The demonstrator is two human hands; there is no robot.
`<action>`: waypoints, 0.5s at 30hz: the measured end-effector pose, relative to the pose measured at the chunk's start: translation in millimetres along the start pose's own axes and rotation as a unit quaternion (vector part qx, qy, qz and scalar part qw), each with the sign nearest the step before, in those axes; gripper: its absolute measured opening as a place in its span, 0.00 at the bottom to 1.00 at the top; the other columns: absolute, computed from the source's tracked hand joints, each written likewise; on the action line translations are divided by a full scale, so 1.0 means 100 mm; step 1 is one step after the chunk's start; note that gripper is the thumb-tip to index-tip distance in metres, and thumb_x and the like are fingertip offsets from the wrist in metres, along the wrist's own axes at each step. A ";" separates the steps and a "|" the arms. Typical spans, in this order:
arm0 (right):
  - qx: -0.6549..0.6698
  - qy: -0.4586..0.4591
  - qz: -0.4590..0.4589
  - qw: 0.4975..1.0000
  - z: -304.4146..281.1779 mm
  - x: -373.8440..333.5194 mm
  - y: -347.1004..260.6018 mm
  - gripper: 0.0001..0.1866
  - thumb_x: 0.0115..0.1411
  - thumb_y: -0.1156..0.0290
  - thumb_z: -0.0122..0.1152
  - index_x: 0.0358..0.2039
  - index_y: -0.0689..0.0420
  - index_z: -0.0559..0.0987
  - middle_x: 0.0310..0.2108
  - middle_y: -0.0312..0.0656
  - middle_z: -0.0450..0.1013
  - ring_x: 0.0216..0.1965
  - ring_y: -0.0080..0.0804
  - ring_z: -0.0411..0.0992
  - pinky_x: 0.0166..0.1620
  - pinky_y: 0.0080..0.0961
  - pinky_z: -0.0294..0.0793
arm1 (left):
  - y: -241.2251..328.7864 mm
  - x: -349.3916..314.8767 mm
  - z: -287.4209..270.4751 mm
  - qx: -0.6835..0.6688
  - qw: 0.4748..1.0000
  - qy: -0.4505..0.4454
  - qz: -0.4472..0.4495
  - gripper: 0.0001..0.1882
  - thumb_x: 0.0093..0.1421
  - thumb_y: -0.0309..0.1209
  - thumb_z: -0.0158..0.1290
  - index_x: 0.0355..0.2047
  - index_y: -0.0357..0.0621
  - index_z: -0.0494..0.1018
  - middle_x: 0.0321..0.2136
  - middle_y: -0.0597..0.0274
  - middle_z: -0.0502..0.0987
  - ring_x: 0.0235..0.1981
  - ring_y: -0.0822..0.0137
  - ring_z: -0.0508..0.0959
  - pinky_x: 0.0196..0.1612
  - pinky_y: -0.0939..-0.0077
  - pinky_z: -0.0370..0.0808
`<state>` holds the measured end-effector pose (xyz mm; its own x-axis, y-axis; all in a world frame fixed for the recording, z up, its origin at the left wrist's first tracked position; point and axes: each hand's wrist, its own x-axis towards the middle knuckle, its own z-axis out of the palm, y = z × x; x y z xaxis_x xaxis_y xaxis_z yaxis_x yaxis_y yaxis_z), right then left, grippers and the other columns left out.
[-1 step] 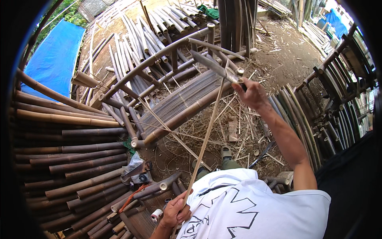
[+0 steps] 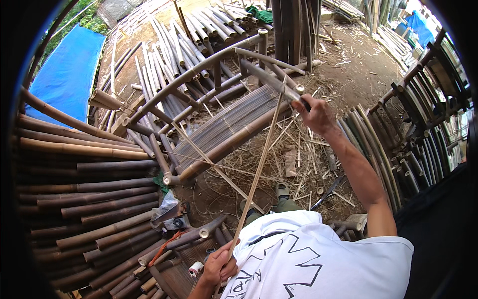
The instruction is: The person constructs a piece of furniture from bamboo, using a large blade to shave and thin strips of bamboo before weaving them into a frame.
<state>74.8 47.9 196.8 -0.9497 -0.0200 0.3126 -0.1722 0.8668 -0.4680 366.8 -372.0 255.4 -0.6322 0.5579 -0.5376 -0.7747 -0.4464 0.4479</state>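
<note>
A long, thin bamboo strip (image 2: pixel 257 184) slants up from near my body toward the far right. My left hand (image 2: pixel 220 264) is closed around its near end, low in the picture by my shirt. My right hand (image 2: pixel 318 117) grips the dark handle of a large knife (image 2: pixel 271 79), arm stretched forward. The blade points to the far left and crosses the strip's far end; whether it cuts into it I cannot tell. Behind the strip stands a bamboo bench (image 2: pixel 219 152) with a slatted seat. Another pale strip (image 2: pixel 219 169) crosses behind the held one.
Dark bamboo poles (image 2: pixel 99 202) are stacked at the left. Pale poles (image 2: pixel 199 55) lie beyond the bench. Shavings (image 2: pixel 308 159) litter the ground by my feet, near another blade (image 2: pixel 328 193). A saw (image 2: pixel 172 212) and a can (image 2: pixel 195 269) are near my left hand. Bamboo frames (image 2: pixel 428 124) stand right.
The knife blade has turned in my right hand and looks narrower. My right hand has shifted very slightly; my left hand keeps its place on the strip.
</note>
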 end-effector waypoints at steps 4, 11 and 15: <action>0.075 0.021 0.212 0.974 -0.38 0.25 0.60 0.35 0.65 0.33 0.40 0.33 0.56 0.77 0.12 0.34 0.65 0.11 0.21 0.63 0.11 0.26 0.61 | -0.11 -0.24 -0.25 0.014 0.999 -0.043 0.025 0.30 0.71 0.42 0.42 0.66 0.36 0.56 0.10 0.72 0.57 0.10 0.81 0.54 0.17 0.84 0.55; 0.189 -0.031 -0.047 0.980 0.12 -0.63 -0.97 0.23 0.67 0.47 0.50 0.32 0.56 0.76 0.21 0.43 0.75 0.22 0.31 0.76 0.21 0.32 0.74 | 0.50 0.79 0.10 0.185 0.970 0.112 0.114 0.26 0.71 0.40 0.40 0.63 0.36 0.61 0.19 0.67 0.68 0.10 0.80 0.63 0.13 0.87 0.62; 0.152 0.019 -0.213 0.965 0.30 -1.10 -1.58 0.24 0.63 0.45 0.56 0.29 0.56 0.76 0.20 0.40 0.73 0.20 0.33 0.73 0.23 0.30 0.74 | 0.73 1.18 0.31 0.226 0.960 0.108 0.126 0.25 0.72 0.38 0.41 0.63 0.36 0.62 0.15 0.67 0.66 0.08 0.79 0.62 0.10 0.85 0.61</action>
<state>198.9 -102.0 212.0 -0.7659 -0.3194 0.5581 -0.6200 0.5967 -0.5094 236.2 -317.0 247.2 -0.8238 0.2929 -0.4853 -0.5447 -0.1717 0.8209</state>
